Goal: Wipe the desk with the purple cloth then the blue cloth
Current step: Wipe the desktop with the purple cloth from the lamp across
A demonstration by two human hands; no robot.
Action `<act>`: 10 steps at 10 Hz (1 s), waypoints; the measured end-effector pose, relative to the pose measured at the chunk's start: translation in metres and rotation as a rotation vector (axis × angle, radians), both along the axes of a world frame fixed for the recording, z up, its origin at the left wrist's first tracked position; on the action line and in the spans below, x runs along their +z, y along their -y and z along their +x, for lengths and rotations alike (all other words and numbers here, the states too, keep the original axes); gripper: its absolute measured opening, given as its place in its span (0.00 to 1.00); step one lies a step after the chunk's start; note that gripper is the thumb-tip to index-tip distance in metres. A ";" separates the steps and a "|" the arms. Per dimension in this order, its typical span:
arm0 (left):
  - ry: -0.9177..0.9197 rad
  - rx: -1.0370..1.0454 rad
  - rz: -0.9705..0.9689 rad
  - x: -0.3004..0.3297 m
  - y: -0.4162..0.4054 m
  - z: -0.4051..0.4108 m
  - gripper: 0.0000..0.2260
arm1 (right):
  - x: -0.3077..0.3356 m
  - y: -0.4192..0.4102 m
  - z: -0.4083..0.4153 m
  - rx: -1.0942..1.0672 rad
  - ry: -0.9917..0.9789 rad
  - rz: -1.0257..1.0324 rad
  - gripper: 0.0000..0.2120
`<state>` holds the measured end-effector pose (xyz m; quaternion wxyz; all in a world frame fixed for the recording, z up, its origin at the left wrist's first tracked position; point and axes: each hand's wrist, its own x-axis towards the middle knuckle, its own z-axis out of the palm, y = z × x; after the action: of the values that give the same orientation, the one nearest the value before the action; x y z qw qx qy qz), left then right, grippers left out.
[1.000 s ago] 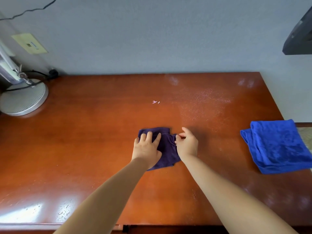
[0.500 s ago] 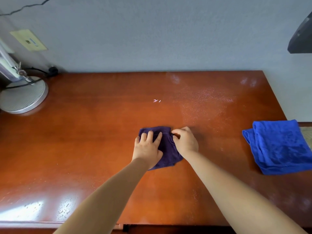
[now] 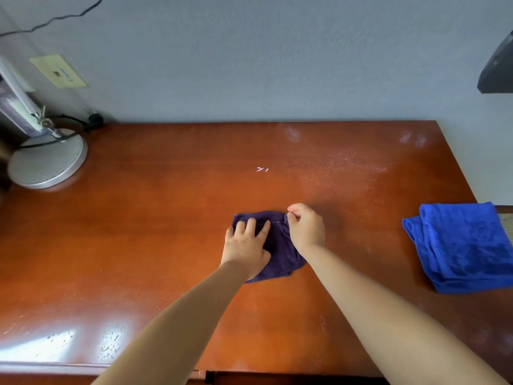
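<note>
Both hands are on the purple cloth [image 3: 277, 245], mid worktop [image 3: 138, 245]. Left hand [image 3: 245, 251] lies flat on it, fingers spread. Right hand [image 3: 306, 229] pinches its top right corner w/ curled fingers. Looks like step 1 only just starting; white dust [image 3: 341, 168] and pink bits [image 3: 261, 169] sit farther back. Blue cloth [image 3: 466, 245] waits folded at right, not used yet. Lamp base [image 3: 47, 159] far left may block wiping.

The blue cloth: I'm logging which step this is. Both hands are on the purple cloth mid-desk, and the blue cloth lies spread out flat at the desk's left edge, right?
Not quite. The head view shows the blue cloth folded at the desk's right edge, untouched. The rest holds: the left hand presses flat on the purple cloth while the right hand pinches its far corner.
</note>
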<state>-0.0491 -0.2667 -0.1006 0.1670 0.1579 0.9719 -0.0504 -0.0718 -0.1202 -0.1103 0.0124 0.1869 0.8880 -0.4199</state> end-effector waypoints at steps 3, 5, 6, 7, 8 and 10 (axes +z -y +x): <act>0.031 -0.018 -0.004 0.003 0.003 -0.001 0.29 | 0.006 0.001 -0.008 -0.123 -0.078 -0.073 0.11; 0.036 -0.032 0.005 0.004 0.005 -0.003 0.29 | 0.014 0.011 -0.020 -0.162 -0.080 -0.110 0.16; 0.039 -0.040 0.006 0.005 0.006 -0.004 0.29 | 0.016 0.012 -0.019 -0.229 -0.113 -0.135 0.13; 0.042 -0.044 0.016 0.005 0.007 -0.004 0.29 | 0.016 0.013 -0.015 -0.305 -0.137 -0.153 0.11; 0.035 -0.048 0.016 0.005 0.008 -0.003 0.28 | 0.011 0.012 -0.015 -0.286 -0.133 -0.170 0.12; 0.008 -0.062 0.018 0.003 0.010 0.001 0.28 | 0.008 0.010 0.000 -0.194 -0.158 -0.036 0.13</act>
<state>-0.0485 -0.2765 -0.0981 0.1680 0.1894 0.9663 -0.0463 -0.0717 -0.1307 -0.1023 -0.0949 0.2380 0.8564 -0.4483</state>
